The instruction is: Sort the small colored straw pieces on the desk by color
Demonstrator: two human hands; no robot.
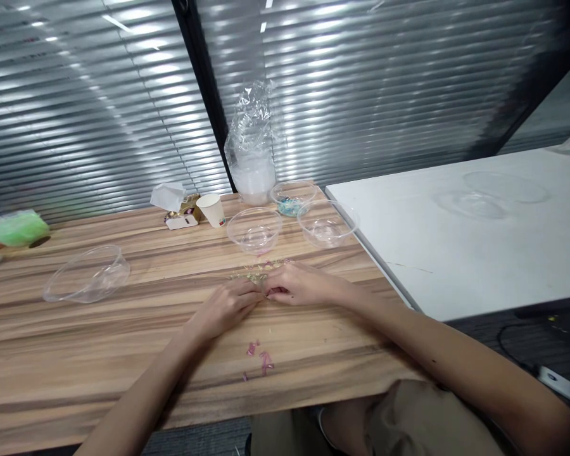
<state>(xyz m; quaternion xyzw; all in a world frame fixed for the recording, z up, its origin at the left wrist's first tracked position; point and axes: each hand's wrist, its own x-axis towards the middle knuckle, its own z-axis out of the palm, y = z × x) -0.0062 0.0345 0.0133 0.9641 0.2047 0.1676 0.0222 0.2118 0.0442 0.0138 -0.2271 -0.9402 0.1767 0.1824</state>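
Observation:
My left hand and my right hand meet at the middle of the wooden table, fingertips almost touching. Both have their fingers bent and pressed together; whatever they pinch is hidden or too small to name. Just beyond the fingertips lies a loose spread of small yellowish-green pieces. Nearer the table's front edge are a few small pink pieces. Past the spread stand a clear plastic bowl and a second clear bowl. Behind them, another clear bowl holds small blue pieces.
A clear bowl lies tipped at the left. At the back are a tissue box, a paper cup and stacked containers in a plastic bag. A green bag is far left. A white table adjoins at right, bearing clear lids.

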